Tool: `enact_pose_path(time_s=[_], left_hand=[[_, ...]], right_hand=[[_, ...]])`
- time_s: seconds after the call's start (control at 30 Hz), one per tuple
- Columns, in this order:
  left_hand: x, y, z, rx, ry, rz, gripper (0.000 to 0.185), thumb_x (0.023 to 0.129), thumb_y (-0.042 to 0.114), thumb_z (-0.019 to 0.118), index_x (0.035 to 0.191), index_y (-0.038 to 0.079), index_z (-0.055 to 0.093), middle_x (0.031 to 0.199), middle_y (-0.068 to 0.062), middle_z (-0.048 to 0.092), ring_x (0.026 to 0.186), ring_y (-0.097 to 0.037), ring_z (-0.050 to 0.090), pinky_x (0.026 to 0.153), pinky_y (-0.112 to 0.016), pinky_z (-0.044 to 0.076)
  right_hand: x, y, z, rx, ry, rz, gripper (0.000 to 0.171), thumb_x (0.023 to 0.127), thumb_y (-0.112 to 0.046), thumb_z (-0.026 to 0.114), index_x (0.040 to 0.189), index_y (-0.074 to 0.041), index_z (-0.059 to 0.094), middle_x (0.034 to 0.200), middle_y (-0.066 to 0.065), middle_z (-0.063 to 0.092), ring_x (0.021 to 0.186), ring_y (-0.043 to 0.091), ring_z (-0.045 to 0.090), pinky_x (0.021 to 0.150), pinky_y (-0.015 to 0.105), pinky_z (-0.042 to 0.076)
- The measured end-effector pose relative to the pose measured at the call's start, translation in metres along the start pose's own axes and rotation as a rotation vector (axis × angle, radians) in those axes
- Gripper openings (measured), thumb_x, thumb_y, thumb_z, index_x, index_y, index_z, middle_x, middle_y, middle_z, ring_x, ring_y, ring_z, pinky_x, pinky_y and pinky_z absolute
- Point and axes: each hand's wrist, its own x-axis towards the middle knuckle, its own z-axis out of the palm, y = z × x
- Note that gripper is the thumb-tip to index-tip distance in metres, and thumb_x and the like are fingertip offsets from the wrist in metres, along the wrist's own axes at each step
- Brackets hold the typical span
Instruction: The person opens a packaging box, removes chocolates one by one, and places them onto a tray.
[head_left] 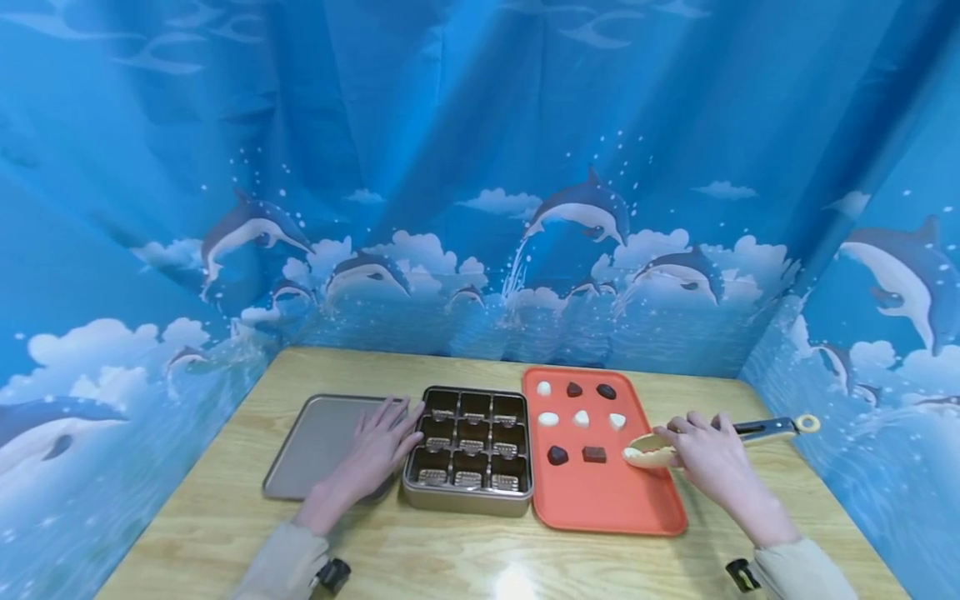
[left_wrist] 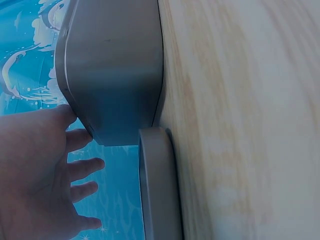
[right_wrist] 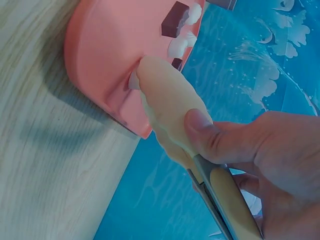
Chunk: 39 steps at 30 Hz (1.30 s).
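Orange tray (head_left: 600, 508) held 8 chocolates; the tin (head_left: 468, 450) at its 9 o'clock held 9 liners. Right hand (head_left: 708, 458) pinched tongs (head_left: 675, 446), lengthwise 3-to-9, tips at 9 over the tray. Left hand (head_left: 375, 450) lay spread touching the tin.

A light wooden table (head_left: 225, 517) with a visible grain stands inside a three-sided enclosure of blue curtain (head_left: 480, 167). The fabric is printed with leaping dolphins, white clouds and splashing water, and hangs in soft folds. A bright light glares on the table's near edge.
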Motion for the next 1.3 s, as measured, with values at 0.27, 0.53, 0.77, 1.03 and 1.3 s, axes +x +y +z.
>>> enact_pose_path(time_s=[0.27,0.53,0.77,1.03,1.3], left_hand=[[0.000,0.000,0.001,0.007,-0.022,0.002,0.055,0.108,0.037,0.046,0.156,0.012,0.039,0.162,-0.020,0.030,0.152,-0.044,0.019,0.115,-0.075,0.015],[0.000,-0.001,0.003,0.010,0.002,0.003,0.054,0.108,0.036,0.048,0.156,0.012,0.040,0.161,-0.020,0.032,0.151,-0.043,0.020,0.115,-0.075,0.015],[0.000,0.000,0.003,0.011,-0.001,0.008,0.054,0.108,0.036,0.048,0.156,0.012,0.040,0.161,-0.020,0.032,0.151,-0.044,0.020,0.115,-0.076,0.015],[0.000,0.000,0.003,0.018,0.002,0.010,0.054,0.108,0.036,0.048,0.156,0.012,0.040,0.161,-0.020,0.033,0.151,-0.044,0.021,0.115,-0.076,0.015],[0.001,-0.001,0.003,0.006,0.008,0.005,0.055,0.108,0.036,0.048,0.156,0.011,0.040,0.161,-0.020,0.032,0.151,-0.044,0.020,0.114,-0.076,0.015]], right_hand=[[-0.002,0.001,-0.006,0.040,-0.059,0.055,0.053,0.067,-0.021,0.094,0.116,-0.016,0.076,0.100,0.002,0.071,0.090,0.025,0.059,0.067,0.043,0.038],[0.003,0.004,-0.008,0.104,0.089,0.077,0.059,0.072,-0.016,0.091,0.127,-0.011,0.071,0.110,0.010,0.071,0.092,0.029,0.060,0.067,0.046,0.038],[0.006,-0.003,-0.006,0.137,0.113,0.115,0.057,0.076,-0.013,0.087,0.130,-0.008,0.068,0.114,0.012,0.069,0.098,0.033,0.060,0.067,0.050,0.038],[0.013,-0.013,-0.002,0.195,0.179,0.199,0.059,0.081,-0.020,0.083,0.134,-0.004,0.063,0.115,0.019,0.068,0.101,0.041,0.062,0.067,0.057,0.044],[0.026,-0.006,0.008,0.206,0.262,0.362,0.061,0.082,-0.021,0.084,0.128,0.010,0.057,0.105,0.032,0.065,0.080,0.046,0.063,0.049,0.058,0.050]])
